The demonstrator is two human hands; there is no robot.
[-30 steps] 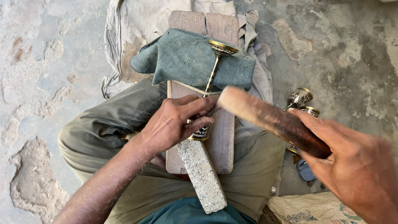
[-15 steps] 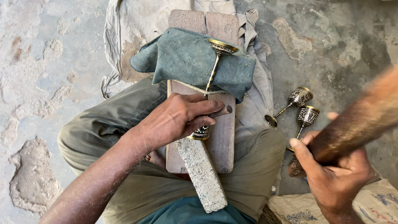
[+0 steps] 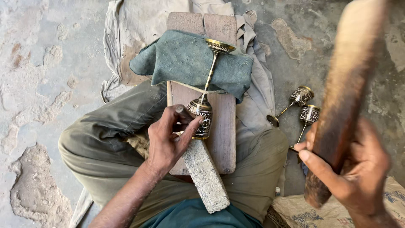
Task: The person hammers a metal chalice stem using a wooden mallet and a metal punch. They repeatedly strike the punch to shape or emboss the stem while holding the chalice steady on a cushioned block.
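Gripping a blurred, raised wooden mallet [image 3: 341, 105] in the clenched right hand [image 3: 350, 169]. Pinching the engraved brass goblet [image 3: 203, 110] with left hand [image 3: 171, 141] fingers, cup on the grey bar [image 3: 204, 175], stem across the wooden board [image 3: 221, 126]. Best keeping fingertips clear. Beyond: green cloth [image 3: 185, 59], two more goblets [image 3: 301, 107], cracked concrete floor [image 3: 46, 63].
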